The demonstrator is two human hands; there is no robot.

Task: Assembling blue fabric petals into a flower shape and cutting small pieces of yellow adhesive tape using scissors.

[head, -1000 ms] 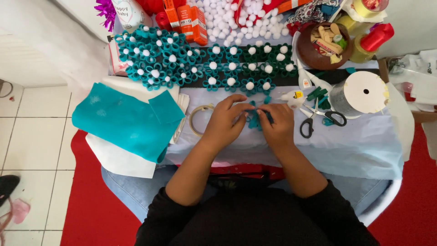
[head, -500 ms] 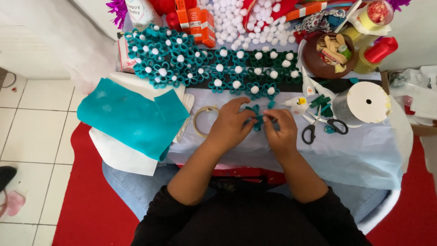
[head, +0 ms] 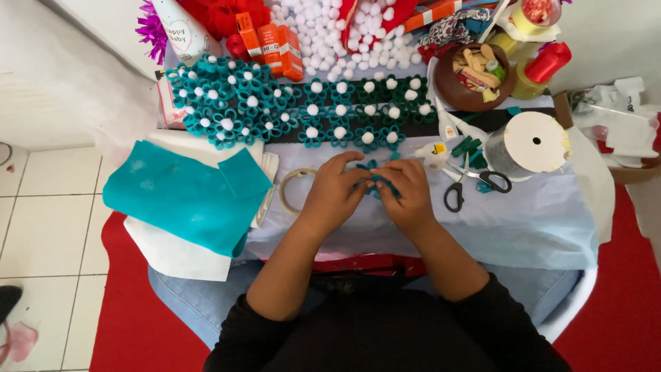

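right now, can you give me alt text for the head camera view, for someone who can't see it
Seen from above, a person's left hand and right hand meet over a small teal felt piece on a pale blue cloth-covered table. Rows of teal felt flowers with white pompom centres lie beyond, scissors to the right, teal felt sheets to the left.

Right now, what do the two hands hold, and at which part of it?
Both the left hand and right hand pinch a small teal felt piece between their fingertips; the exact part gripped is hidden.
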